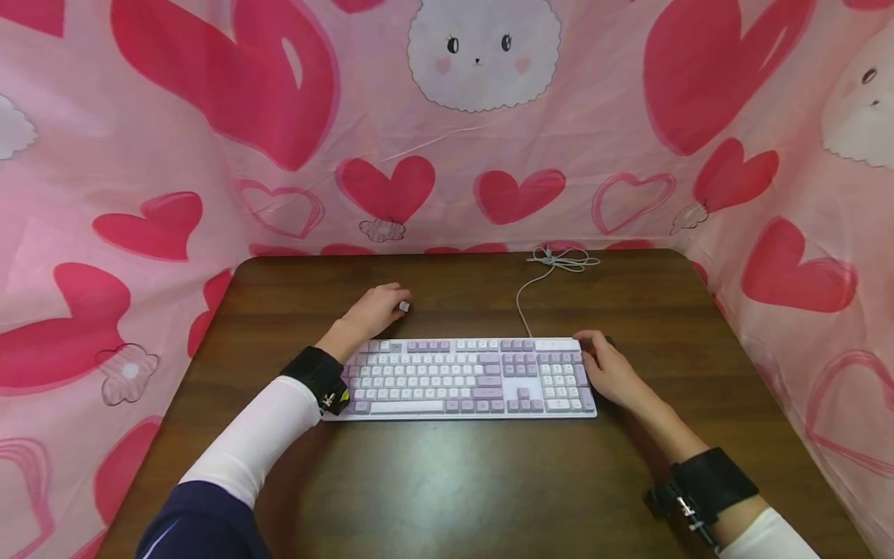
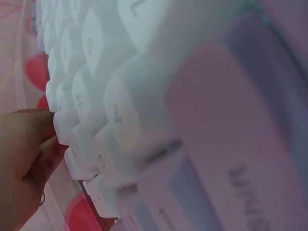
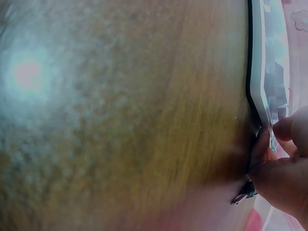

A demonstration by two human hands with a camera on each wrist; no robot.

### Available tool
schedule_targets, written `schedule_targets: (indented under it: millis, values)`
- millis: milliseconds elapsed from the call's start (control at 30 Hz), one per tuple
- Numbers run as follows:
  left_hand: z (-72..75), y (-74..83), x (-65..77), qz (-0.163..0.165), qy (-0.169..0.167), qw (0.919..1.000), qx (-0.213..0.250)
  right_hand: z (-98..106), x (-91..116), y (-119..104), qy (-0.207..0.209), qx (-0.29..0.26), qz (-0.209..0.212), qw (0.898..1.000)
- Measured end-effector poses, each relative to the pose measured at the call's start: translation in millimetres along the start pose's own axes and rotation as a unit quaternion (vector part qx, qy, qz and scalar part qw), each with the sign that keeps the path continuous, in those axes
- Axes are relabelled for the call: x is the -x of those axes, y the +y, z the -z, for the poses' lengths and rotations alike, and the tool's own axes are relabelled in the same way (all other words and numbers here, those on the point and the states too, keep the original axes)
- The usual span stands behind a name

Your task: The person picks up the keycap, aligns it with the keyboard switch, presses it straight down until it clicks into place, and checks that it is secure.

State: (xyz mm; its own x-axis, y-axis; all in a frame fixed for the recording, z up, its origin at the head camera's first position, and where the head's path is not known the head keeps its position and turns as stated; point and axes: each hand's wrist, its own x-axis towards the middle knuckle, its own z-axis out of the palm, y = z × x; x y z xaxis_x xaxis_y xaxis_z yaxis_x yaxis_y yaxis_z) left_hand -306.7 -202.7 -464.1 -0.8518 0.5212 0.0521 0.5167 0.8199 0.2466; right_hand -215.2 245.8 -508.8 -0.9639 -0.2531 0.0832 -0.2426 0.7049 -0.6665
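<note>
A white and lilac keyboard (image 1: 426, 380) lies on the brown table. Past its upper left edge, my left hand (image 1: 373, 310) pinches a small pale piece (image 1: 403, 307) that looks like a keycap. The left wrist camera sits close over the keys (image 2: 127, 101); there the left hand (image 2: 21, 163) shows beyond them, its fingertips partly hidden. With thumb and fingers, my right hand (image 1: 608, 365) grips the keyboard's right edge near the upper corner. By that hand is a small dark object (image 3: 245, 192), its kind unclear; I cannot tell whether the hand holds it.
A thin white cable (image 1: 520, 303) runs from the keyboard's back to a tied bundle (image 1: 562, 260) at the table's far edge. Pink cloth (image 1: 454, 140) with hearts hangs behind and on both sides of the table (image 1: 447, 481).
</note>
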Motion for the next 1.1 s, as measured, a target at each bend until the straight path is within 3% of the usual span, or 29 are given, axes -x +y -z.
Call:
schedule_targets:
  millis: [133,267,433,600,933,1100]
  values:
    - [0.8,2.0,-2.2,0.009,-0.012,0.9998,-0.013,-1.1,-1.4,1.5,0.0,0.0,-0.002,1.0]
    - [2.9,2.3,0.1,0.023,-0.014,0.9996,0.003,-1.4,-3.8,2.2,0.0,0.003,-0.001,1.0]
    - [1.3,0.4,6.7,0.009,-0.002,0.9997,0.022,-0.5,-4.7,2.7,-0.004,0.005,-0.005,1.0]
    - [-2.9,1.8,17.3,-0.03,0.013,0.9987,0.038,-1.7,-1.0,3.1,-0.001,0.006,-0.008,1.0]
    - [10.4,13.5,49.3,0.001,0.005,0.9911,0.133,-2.2,0.4,1.3,0.002,0.006,-0.007,1.0]
    - [13.6,15.2,60.1,-0.025,0.001,0.986,0.165,-3.3,-0.1,1.4,0.005,0.005,-0.001,1.0]
